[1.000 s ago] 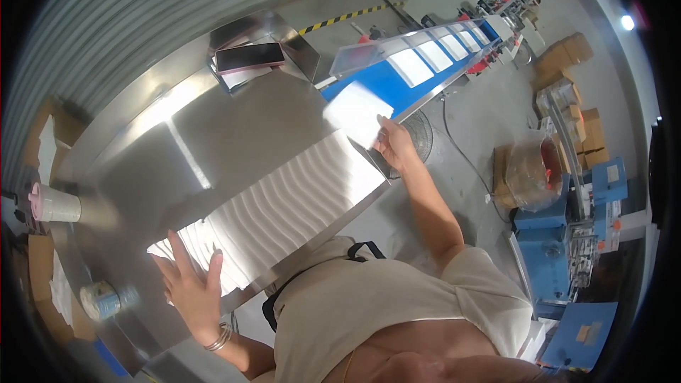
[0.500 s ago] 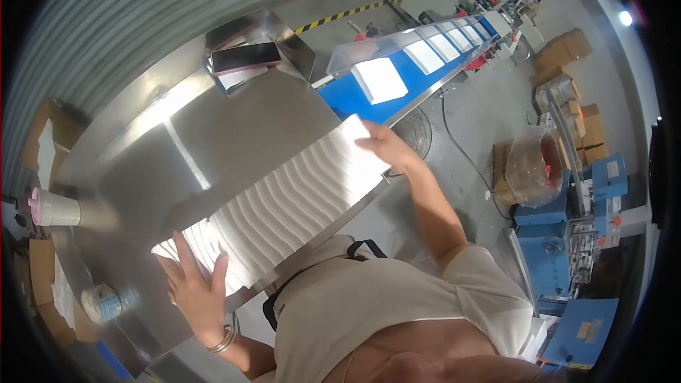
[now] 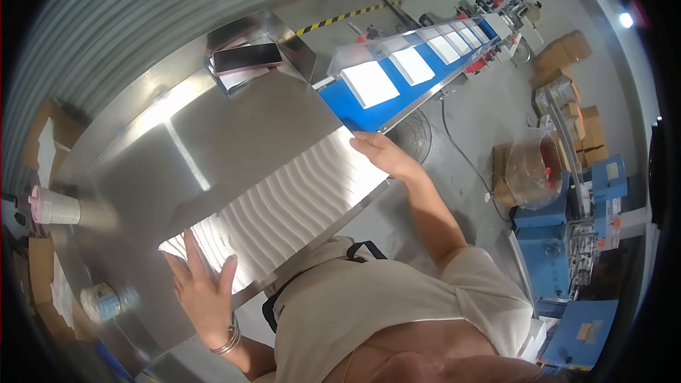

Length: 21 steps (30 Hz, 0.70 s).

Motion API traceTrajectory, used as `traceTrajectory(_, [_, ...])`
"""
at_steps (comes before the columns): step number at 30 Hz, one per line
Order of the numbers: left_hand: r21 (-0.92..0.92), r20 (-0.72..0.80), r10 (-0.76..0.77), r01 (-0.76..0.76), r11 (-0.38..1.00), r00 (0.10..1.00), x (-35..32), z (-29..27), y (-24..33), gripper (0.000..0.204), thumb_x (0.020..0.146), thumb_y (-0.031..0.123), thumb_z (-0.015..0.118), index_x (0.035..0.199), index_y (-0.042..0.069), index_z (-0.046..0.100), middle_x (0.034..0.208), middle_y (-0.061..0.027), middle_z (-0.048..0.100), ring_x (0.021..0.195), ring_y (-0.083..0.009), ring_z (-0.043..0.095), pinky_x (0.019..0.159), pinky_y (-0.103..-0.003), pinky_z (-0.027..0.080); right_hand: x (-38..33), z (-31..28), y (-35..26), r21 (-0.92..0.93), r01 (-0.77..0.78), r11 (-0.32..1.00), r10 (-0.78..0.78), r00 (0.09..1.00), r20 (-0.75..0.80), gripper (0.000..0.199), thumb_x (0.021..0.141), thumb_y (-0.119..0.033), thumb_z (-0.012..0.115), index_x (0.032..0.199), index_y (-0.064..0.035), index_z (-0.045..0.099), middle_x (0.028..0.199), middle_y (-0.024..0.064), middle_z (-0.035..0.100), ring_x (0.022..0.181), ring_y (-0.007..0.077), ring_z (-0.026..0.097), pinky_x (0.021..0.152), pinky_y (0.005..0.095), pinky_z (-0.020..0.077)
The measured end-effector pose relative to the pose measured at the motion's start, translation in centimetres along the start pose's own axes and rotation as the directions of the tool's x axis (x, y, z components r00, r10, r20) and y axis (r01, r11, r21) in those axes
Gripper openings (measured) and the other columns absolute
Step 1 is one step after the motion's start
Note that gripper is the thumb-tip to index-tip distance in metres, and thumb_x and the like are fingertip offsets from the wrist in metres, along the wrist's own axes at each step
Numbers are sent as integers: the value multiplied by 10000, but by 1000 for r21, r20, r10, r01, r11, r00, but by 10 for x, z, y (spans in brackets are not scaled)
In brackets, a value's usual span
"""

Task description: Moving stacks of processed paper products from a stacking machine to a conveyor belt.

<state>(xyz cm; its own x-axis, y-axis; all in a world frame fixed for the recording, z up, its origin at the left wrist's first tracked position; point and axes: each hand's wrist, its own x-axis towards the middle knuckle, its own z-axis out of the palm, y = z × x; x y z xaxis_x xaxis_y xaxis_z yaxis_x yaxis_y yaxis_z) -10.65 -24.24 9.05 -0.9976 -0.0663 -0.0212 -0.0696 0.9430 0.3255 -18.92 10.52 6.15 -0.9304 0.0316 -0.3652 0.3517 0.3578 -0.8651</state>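
Observation:
A long fanned row of white flat packets [image 3: 284,206] lies along the near edge of a shiny steel table [image 3: 213,135]. My left hand [image 3: 202,287] lies flat with fingers spread on the row's left end. My right hand [image 3: 383,156] rests on the row's right end, fingers on the last packet, close to the start of a blue conveyor belt [image 3: 340,106]. White square packets [image 3: 369,84] ride up the belt in a line, one after another. Neither hand has lifted anything.
A phone [image 3: 247,58] lies on papers at the table's far corner. A paper cup [image 3: 53,207] and a small tub [image 3: 103,301] stand at the left. Cardboard boxes [image 3: 567,53], a clear bag [image 3: 528,167] and blue machines [image 3: 567,241] fill the floor at right.
My right hand placed a white packet on the blue belt, then came back down to the row's right end. The packets on the belt moved away. My left hand stayed on the row.

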Motion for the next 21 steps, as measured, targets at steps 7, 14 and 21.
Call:
traceTrajectory(7, [-24,10,17,-17,1000,1000,0,2,4,732,721,471,572,1307,138,287,1252,-369,235,1141,-468,318,893,-481,318,33,-26,49,826,27,564,135,983,-124,373,888,-200,383,1159,55,381,1014,157,533,880,218,573,728,319,503])
traceTrajectory(14, [-73,24,62,-61,995,998,0,1,3,733,710,452,589,1302,135,298,1243,-372,248,1140,-463,324,907,-452,323,1,-3,5,62,36,997,-32,998,-56,308,872,-316,447,869,-13,506,712,-15,452,588,61,398,498,197,352])
traceTrajectory(21, [-55,16,60,-59,997,998,0,3,3,726,704,447,597,1293,130,316,1240,-371,254,1125,-459,347,896,-439,342,3,-3,2,-120,262,958,-256,964,65,197,860,-195,466,838,-6,515,686,-5,479,615,74,448,546,206,379])
